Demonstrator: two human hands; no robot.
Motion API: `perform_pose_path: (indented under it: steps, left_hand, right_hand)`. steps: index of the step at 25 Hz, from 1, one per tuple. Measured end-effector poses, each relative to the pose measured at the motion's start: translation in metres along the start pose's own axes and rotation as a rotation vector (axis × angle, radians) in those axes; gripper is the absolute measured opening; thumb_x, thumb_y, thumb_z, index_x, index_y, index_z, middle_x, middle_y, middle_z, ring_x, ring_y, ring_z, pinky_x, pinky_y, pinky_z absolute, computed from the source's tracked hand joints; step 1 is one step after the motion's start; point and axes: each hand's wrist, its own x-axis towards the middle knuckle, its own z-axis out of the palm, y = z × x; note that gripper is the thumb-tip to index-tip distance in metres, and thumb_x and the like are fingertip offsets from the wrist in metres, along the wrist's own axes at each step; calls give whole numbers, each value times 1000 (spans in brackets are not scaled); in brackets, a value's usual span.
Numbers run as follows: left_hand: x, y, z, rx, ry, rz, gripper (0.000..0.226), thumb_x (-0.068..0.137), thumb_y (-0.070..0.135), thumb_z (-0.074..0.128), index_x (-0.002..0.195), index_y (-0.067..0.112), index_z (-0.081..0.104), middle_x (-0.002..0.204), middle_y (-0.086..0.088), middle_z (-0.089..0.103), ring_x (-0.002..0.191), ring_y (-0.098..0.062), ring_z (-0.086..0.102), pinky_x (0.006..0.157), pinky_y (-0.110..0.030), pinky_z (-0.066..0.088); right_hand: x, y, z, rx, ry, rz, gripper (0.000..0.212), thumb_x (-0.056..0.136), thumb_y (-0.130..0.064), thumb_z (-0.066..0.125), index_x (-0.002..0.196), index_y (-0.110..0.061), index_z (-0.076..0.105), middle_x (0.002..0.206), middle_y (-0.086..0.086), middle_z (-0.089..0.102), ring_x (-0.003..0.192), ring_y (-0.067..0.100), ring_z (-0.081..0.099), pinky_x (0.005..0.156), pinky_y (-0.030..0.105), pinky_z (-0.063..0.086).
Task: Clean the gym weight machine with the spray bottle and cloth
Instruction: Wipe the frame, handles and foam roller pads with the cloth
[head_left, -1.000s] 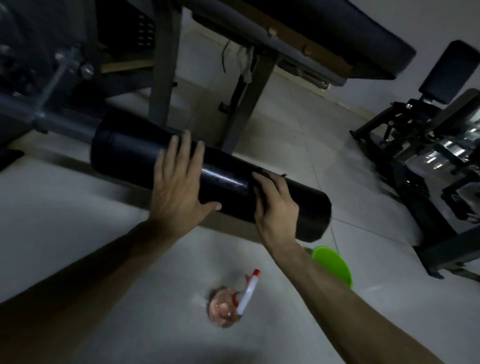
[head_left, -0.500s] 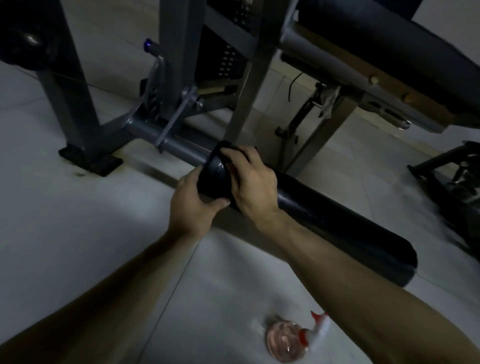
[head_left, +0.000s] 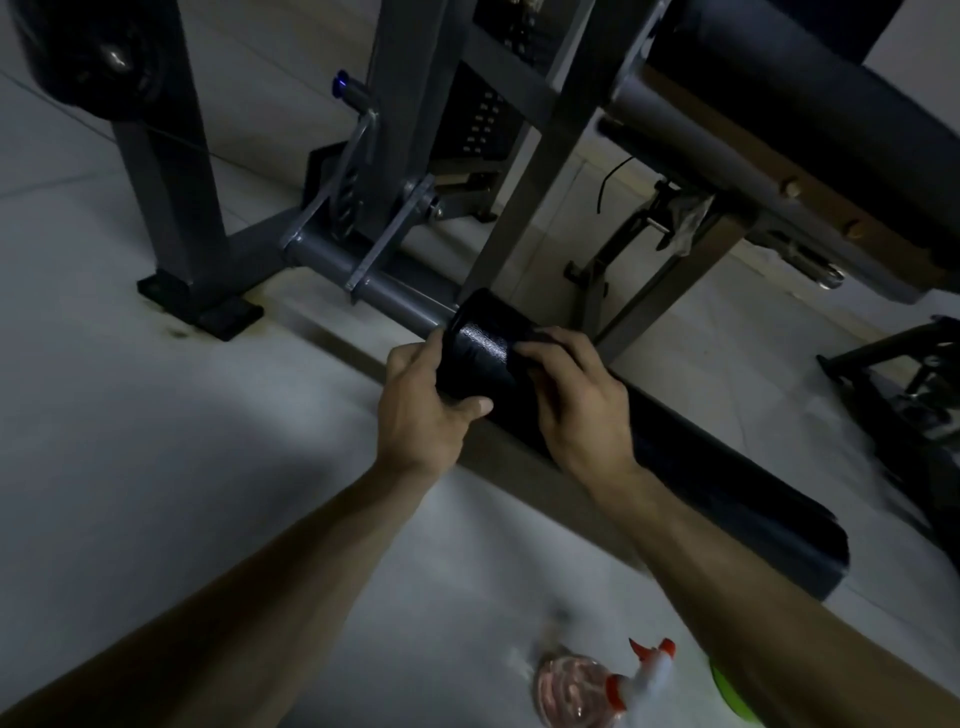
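Note:
The weight machine's black roller pad (head_left: 701, 467) lies low over the floor, on a grey steel tube (head_left: 395, 299). My left hand (head_left: 421, 410) grips the pad's left end, thumb underneath. My right hand (head_left: 576, 400) lies curled over the top of the pad just right of it, pressing a dark fold of cloth (head_left: 535, 335) under its fingertips; the cloth hardly stands out from the pad. The spray bottle (head_left: 587, 688), clear with a white and red trigger head, lies on the floor below my right forearm.
The machine's grey frame posts (head_left: 395, 104) and a black foot (head_left: 202, 306) rise behind the roller. A padded bench (head_left: 779, 93) hangs over the upper right. A green object (head_left: 727, 691) shows by the bottle. Another machine's dark frame (head_left: 909, 374) stands at the right.
Both hands have slid left along the roller pad to its left end. The view has shifted left and closer, and the bottle now sits lower right.

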Motion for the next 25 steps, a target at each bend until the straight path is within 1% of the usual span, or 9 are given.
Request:
perform_pose_path:
  steps: [4,6,8,10,12,16,20,22,25]
  left_hand:
    - [3,8,-3,19,4,51,57,84,22,81,135,14,57,131,-8,53,115,-25,61,95,-40,57]
    - [4,10,-3,60,25,39,57,80,18,84,131,13,59,128,-8,54,112,-24,61,90,-39,58]
    - [3,18,-5,15,8,-4,69,76,20,87,137,25,55,128,0,51,112,-16,59,94,-33,55]
    - [1,23,-5,86,30,-28,77,73,22,89,139,34,51,124,6,45,108,-15,58,96,-32,51]
    - [2,24,-4,101,30,-37,75,74,23,88,138,32,50,127,3,44,112,-22,60,100,-36,51]
    - [-8,31,6,132,17,-54,89,83,18,81,155,23,29,151,-8,36,136,-30,47,114,-43,41]
    - [-31,57,38,500,64,178,104,86,25,73,163,15,4,170,-12,0,157,-31,-1,127,-53,5]
    - [-43,66,55,580,33,320,102,84,23,71,162,14,6,170,-11,-1,157,-29,-5,127,-53,3]
    - [-63,72,86,686,-109,549,96,79,23,75,160,17,23,169,-8,14,157,-29,3,127,-51,6]
  right_hand:
    - [53,-44,37,46,-54,-66,35,97,-25,56,129,-15,67,135,8,58,111,24,63,75,45,61]
    - [50,-37,32,29,-81,-124,38,97,-26,56,132,-16,66,137,8,57,118,25,62,78,44,61]
    - [23,-11,15,-9,-73,-140,35,100,-17,58,133,-15,66,140,8,57,132,24,56,88,43,60]
    - [-17,23,-8,-57,-21,-84,31,102,-8,60,131,-13,68,139,9,60,136,23,55,96,43,57]
    - [-55,52,-34,-76,38,17,30,100,-4,60,127,-13,70,134,7,62,125,24,63,91,44,58]
    - [-65,47,-36,-58,146,236,31,96,-4,61,122,-15,72,129,5,64,112,24,67,85,43,58]
    - [-6,12,-5,-5,13,57,37,93,-15,57,128,-17,68,132,7,60,107,26,67,76,44,60]
    - [-15,26,-15,-47,-68,-3,43,92,-16,55,134,-17,63,137,9,56,111,29,65,75,45,60]
    - [-68,71,-49,-112,-43,59,50,88,-5,56,136,-17,62,141,10,56,120,31,63,83,44,60]
